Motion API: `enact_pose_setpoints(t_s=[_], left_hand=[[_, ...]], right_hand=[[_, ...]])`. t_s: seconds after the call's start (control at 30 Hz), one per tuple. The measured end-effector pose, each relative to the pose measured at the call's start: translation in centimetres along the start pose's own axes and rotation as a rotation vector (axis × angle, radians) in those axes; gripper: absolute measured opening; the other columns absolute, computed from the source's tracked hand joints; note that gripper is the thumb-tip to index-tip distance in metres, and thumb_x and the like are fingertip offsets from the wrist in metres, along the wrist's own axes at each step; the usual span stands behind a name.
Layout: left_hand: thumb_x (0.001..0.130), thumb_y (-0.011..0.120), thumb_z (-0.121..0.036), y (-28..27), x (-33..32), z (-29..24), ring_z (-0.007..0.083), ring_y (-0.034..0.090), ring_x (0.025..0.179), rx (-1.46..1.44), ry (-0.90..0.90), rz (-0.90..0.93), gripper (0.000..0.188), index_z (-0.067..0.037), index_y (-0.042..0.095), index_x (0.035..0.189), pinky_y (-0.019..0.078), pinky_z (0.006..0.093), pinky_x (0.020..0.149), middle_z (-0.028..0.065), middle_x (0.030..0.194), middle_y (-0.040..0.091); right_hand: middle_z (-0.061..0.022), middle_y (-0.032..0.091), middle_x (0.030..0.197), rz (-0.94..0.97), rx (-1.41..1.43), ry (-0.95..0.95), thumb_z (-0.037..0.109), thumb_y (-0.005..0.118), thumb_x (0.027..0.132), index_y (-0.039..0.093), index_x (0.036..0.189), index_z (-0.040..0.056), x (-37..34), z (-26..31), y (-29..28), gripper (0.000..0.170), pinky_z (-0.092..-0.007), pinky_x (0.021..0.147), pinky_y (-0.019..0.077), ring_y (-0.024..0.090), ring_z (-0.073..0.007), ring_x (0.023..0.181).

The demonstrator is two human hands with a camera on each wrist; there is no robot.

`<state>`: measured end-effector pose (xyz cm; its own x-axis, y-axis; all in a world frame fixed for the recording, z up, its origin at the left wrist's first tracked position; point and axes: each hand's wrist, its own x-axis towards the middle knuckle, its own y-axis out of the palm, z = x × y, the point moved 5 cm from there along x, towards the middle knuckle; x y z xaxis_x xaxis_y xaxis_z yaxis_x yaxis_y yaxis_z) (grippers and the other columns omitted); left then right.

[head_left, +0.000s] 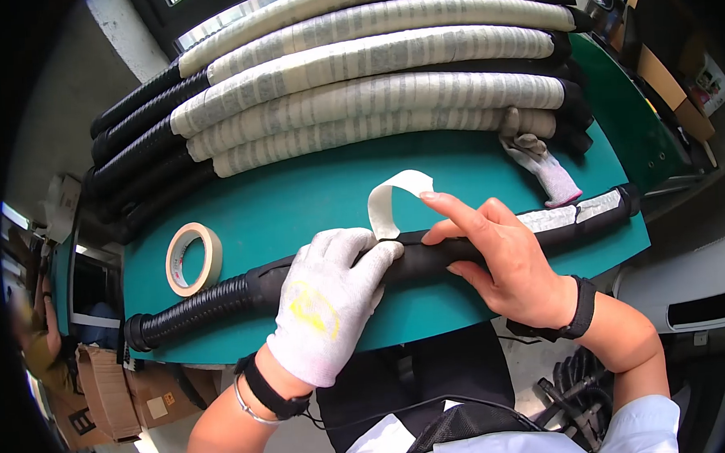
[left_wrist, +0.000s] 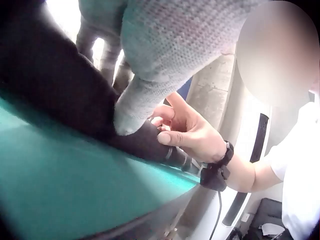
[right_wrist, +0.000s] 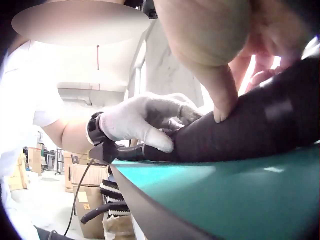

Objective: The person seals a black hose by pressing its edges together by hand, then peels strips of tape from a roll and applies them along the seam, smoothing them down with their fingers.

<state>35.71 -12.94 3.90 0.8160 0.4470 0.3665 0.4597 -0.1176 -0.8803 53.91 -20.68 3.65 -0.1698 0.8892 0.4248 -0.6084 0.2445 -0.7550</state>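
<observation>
A black hose lies across the green table, ribbed at its left end and smoothly covered along the middle, with pale strips toward its right end. My gloved left hand grips it near the middle, thumb on the near side in the left wrist view. From the left fingertips a loose strip of whitish tape arches up and right, its free end at my right index fingertip. My bare right hand holds the hose just right of the left one, thumb against its near side and fingers over the top.
A roll of tape stands left of the hose. Several wrapped hoses are piled along the table's far side. An empty glove lies at the back right. Cardboard boxes are on the floor at left.
</observation>
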Motion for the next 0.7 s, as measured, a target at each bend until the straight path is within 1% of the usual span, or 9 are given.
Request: enact_pose_setpoints(t_s=[0.1,0.13,0.23,0.27,0.37,0.47,0.6,0.7], left_hand=[[0.066,0.086,0.0,-0.2,-0.8,1.7,0.0353,0.064,0.107,-0.176,-0.024,-0.039,0.061,-0.009,0.069,0.124,0.0553,0.042,0.093,0.0148,0.117,0.062],[0.066,0.089,-0.001,-0.2,-1.1,2.0,0.0351,0.065,0.108,-0.22,-0.066,-0.09,0.067,-0.009,0.066,0.128,0.0557,0.0419,0.095,0.016,0.119,0.062],[0.069,0.087,0.001,-0.5,-0.7,2.0,0.0387,0.063,0.114,-0.268,-0.116,-0.083,0.066,-0.007,0.063,0.13,0.0553,0.043,0.097,0.0187,0.121,0.061],[0.07,0.086,0.0,-0.4,-0.6,2.3,0.0394,0.062,0.115,-0.35,-0.156,-0.06,0.069,-0.008,0.062,0.134,0.0543,0.0434,0.099,0.0192,0.123,0.061],[0.067,0.088,-0.002,-0.5,0.0,2.3,0.0343,0.064,0.111,-0.248,-0.052,0.009,0.073,-0.008,0.065,0.136,0.0552,0.0411,0.096,0.0162,0.129,0.063],[0.068,0.087,-0.001,-0.6,0.1,2.4,0.0342,0.064,0.11,-0.2,0.04,0.047,0.07,-0.009,0.068,0.135,0.0555,0.0411,0.094,0.0141,0.127,0.066],[0.069,0.087,-0.002,-0.4,-0.2,2.4,0.0331,0.064,0.107,-0.197,0.061,0.021,0.063,-0.01,0.072,0.13,0.056,0.0409,0.092,0.0111,0.12,0.069],[0.07,0.087,-0.003,-0.4,-0.1,2.4,0.0321,0.064,0.104,-0.184,0.098,0.0,0.061,-0.01,0.072,0.129,0.056,0.0407,0.09,0.01,0.12,0.069]], right_hand=[[-0.0039,0.075,0.113,-0.004,0.03,-0.022,-0.016,0.076,0.068,0.036,0.163,0.0136,-0.2,-0.2,0.0,0.108,-0.0406,0.088,0.0508,0.055,-0.0302,0.088],[-0.0041,0.075,0.113,-0.01,0.033,-0.022,-0.016,0.076,0.068,0.035,0.164,0.0135,-0.1,-0.2,0.0,0.108,-0.0406,0.088,0.0509,0.055,-0.0303,0.089],[-0.0046,0.075,0.113,-0.021,0.05,-0.023,-0.016,0.075,0.068,0.034,0.164,0.0132,-0.1,-0.4,0.0,0.108,-0.0406,0.088,0.051,0.055,-0.0304,0.09],[-0.0047,0.075,0.113,-0.026,0.056,-0.026,-0.016,0.075,0.068,0.034,0.164,0.0132,0.0,-0.4,0.0,0.108,-0.0405,0.088,0.051,0.055,-0.0304,0.09],[-0.0049,0.075,0.113,-0.033,0.069,-0.028,-0.016,0.076,0.068,0.033,0.164,0.0127,-0.1,-0.6,0.0,0.109,-0.0404,0.089,0.051,0.055,-0.0304,0.091],[-0.005,0.075,0.113,-0.035,0.074,-0.03,-0.016,0.076,0.068,0.033,0.164,0.0119,0.0,-0.6,-0.1,0.109,-0.0404,0.089,0.0509,0.055,-0.0301,0.091],[-0.0047,0.075,0.112,-0.036,0.07,-0.039,-0.015,0.077,0.067,0.034,0.164,0.0112,0.1,-0.6,-0.2,0.109,-0.0402,0.089,0.0508,0.055,-0.0301,0.091],[-0.0063,0.072,0.113,0.005,0.084,0.007,-0.016,0.077,0.068,0.035,0.164,0.0141,0.0,-1.0,-0.2,0.109,-0.0392,0.091,0.0512,0.057,-0.0297,0.095]])
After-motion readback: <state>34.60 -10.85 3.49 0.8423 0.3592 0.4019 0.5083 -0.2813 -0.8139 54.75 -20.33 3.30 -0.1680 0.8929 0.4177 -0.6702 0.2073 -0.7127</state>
